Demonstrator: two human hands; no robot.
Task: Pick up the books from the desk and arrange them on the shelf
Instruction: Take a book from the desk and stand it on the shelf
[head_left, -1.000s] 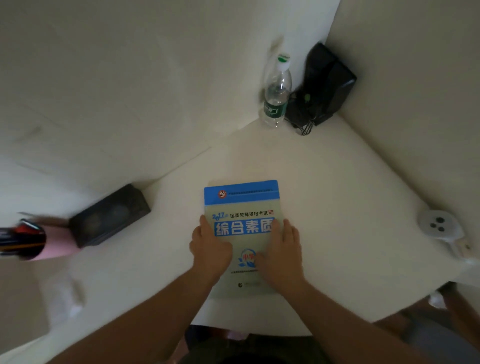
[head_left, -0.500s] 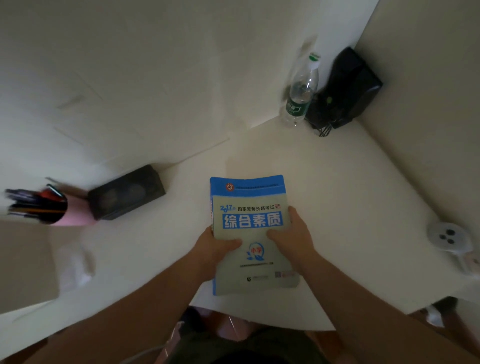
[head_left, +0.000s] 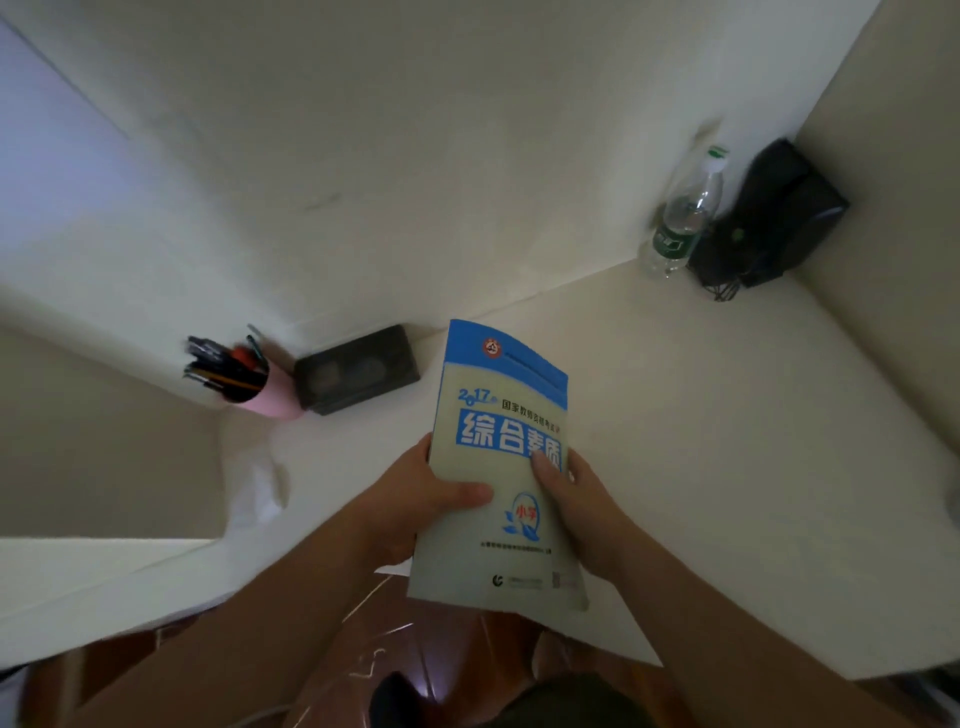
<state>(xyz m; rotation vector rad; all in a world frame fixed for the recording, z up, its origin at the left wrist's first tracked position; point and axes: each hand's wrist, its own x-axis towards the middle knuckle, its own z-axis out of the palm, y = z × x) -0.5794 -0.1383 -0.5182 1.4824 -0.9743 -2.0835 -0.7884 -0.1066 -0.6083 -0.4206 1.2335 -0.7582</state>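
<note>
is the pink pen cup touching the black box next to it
Touching: in the head view the pink pen cup leans against the left end of the black box, with no gap visible between them.

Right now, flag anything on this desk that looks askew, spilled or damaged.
Nothing looks spilled or damaged. The pink pen cup leans in this wide-angle view, perhaps lens distortion. The water bottle stands upright in the corner. Both hands hold the book above the desk.

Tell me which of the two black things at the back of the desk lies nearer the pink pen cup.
The flat black box against the wall, right beside the pink pen cup. The other black object sits in the far right corner, next to the water bottle.
</note>
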